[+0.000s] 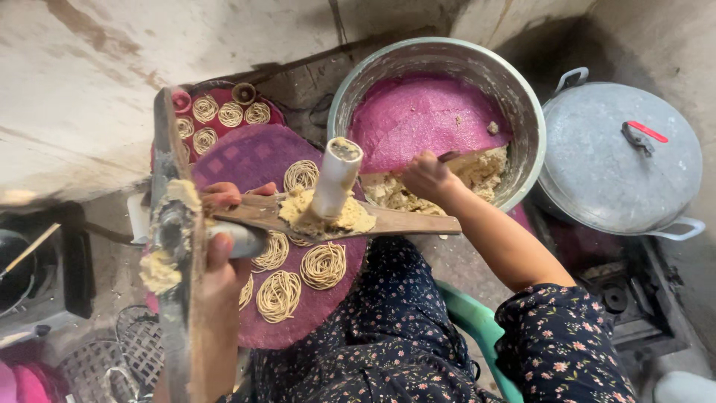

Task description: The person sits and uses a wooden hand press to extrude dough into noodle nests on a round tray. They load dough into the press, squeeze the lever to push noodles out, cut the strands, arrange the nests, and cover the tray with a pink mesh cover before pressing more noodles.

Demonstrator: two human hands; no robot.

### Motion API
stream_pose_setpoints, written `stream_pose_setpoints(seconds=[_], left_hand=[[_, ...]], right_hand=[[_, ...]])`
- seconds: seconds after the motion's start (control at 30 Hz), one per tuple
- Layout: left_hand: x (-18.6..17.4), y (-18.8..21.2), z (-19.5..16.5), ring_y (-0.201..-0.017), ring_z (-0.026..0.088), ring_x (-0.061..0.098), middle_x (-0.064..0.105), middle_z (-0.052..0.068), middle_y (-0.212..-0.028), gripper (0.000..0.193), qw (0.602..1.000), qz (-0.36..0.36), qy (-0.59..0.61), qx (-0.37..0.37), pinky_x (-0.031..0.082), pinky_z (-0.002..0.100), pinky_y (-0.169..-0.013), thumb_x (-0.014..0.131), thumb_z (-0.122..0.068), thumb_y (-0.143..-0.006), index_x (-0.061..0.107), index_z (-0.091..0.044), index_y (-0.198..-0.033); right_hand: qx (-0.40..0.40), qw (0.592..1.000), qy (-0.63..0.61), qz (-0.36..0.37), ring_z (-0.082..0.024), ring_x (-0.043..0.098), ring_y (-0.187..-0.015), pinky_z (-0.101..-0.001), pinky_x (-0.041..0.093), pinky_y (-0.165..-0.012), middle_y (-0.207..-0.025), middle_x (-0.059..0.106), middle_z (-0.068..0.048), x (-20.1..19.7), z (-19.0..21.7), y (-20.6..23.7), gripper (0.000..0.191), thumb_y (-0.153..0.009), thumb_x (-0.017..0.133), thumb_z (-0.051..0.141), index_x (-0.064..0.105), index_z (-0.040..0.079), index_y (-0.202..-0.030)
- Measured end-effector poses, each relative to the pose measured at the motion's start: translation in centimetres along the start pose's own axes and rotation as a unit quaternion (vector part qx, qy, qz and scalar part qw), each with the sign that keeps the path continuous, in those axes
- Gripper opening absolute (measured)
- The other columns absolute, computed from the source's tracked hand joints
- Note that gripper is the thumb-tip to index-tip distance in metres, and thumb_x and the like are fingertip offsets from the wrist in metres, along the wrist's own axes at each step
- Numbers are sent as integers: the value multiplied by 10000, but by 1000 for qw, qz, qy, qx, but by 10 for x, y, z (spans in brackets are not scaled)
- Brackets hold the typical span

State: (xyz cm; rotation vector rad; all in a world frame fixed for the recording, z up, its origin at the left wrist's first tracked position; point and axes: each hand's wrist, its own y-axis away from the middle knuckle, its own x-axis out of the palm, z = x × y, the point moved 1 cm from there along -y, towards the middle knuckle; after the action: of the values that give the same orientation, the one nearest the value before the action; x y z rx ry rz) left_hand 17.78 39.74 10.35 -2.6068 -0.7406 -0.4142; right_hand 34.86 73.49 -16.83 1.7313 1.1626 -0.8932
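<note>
Landmark: the round purple mat (246, 160) lying in front of the seated person.

Left hand (224, 250) is closed around the metal barrel of a wooden noodle press (175, 246), fingers wrapped tight, so the press sits steady above the mat's near-left part. Dough clings to the press frame, a sign it is loaded.

The press's wooden crossbar (388, 222) lies flat over the mat's middle, a white plunger (335, 177) standing on it in a heap of pale dough (350, 216); the bar serves as a handy ledge.

Noodle coils (322, 265) lie side by side on the mat, apart enough not to stick together.

Right hand (426, 175) reaches into the big metal basin (418, 63) just beyond the mat's right edge, fingers curled at the dough under a pink cloth; whether it grips a lump I cannot tell.

A lidded pot (619, 157) stands farther right.
</note>
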Motion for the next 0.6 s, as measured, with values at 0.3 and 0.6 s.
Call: stream_pose_setpoints(seconds=[0.3,0.6], left_hand=[[-7,-11,17,-1226,148,489,525,25,-1234,380,989,92,89,80,400,612,-1185,735,-335,-1048,618,-134,-1348],[-1,-10,15,-1178,245,579,527,64,-1195,384,996,61,39,59,464,620,-1167,763,-327,-1032,622,-83,-1293]], right_hand=[[-163,967,95,-174,-166,561,-697,-330,431,-626,-786,657,9,-55,26,57,198,-901,617,222,707,149,-741],[101,994,-18,25,-84,546,-481,-265,453,-440,-663,622,9,-18,-40,89,278,-1046,433,233,686,126,-1094]])
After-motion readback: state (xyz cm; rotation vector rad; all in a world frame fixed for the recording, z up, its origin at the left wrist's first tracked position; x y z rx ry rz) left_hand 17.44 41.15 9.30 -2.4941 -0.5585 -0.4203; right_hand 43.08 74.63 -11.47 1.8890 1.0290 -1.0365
